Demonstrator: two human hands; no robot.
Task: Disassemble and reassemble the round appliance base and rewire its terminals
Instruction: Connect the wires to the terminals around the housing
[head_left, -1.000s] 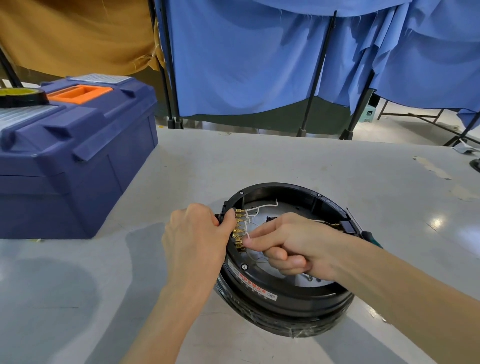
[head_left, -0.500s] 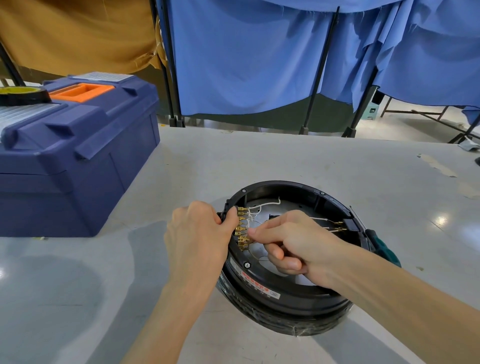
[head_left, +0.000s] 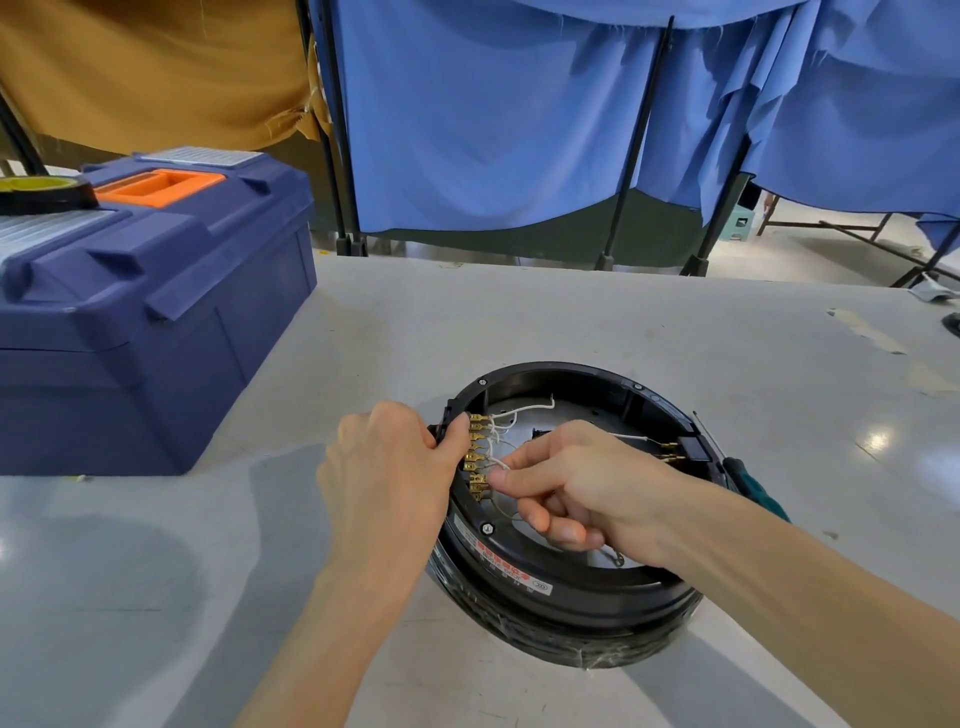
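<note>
Base lies open on the table; left hand grips its rim beside the brass terminals, right hand pinches a white wire at them.

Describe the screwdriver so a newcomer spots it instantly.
Start at the black round appliance base on the grey table. Just off its right rim lies the screwdriver: the only thing with a green handle and thin dark shaft.
</note>
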